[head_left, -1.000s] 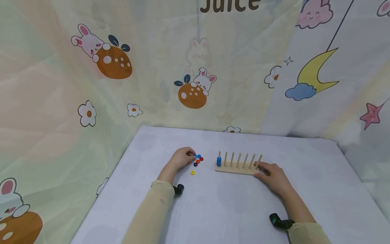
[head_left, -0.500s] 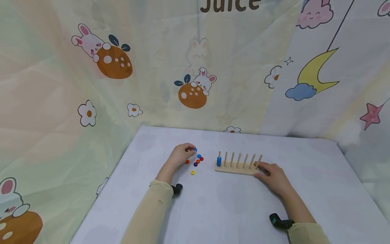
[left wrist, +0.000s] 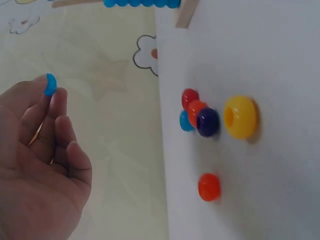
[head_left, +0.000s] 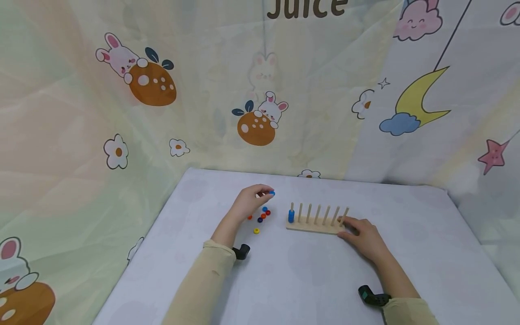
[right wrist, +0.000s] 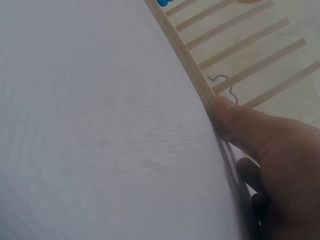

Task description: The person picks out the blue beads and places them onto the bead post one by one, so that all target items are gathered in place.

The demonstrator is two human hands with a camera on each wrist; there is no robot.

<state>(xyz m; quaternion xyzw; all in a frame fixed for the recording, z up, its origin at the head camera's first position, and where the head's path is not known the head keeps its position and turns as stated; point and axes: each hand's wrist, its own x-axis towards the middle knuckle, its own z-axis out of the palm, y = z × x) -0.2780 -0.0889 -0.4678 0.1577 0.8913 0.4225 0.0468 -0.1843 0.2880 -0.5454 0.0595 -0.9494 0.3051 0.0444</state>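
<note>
My left hand (head_left: 248, 204) pinches a blue bead (left wrist: 50, 84) between thumb and fingertips, raised above the table left of the wooden peg rack (head_left: 310, 226). Blue beads (head_left: 291, 216) are stacked on the rack's leftmost peg; the other pegs are bare. At the rack's right end, my right hand (head_left: 365, 238) grips the base, its thumb on the near edge in the right wrist view; its fingertips are partly hidden. Below the left hand lie a yellow bead (left wrist: 241, 117), a dark purple bead (left wrist: 208, 122), a red bead (left wrist: 190, 97), a blue bead (left wrist: 186, 121) and two orange beads (left wrist: 209, 187).
A white cloth covers the table (head_left: 308, 275). Behind and beside it hangs a printed curtain (head_left: 203, 113) with rabbits, flowers and a moon. Black devices (head_left: 242, 252) are strapped to both wrists.
The left hand has lifted the blue bead and moved away from the loose beads, up and to the right. An orange bead has come into sight beneath it. The right hand stays on the rack.
</note>
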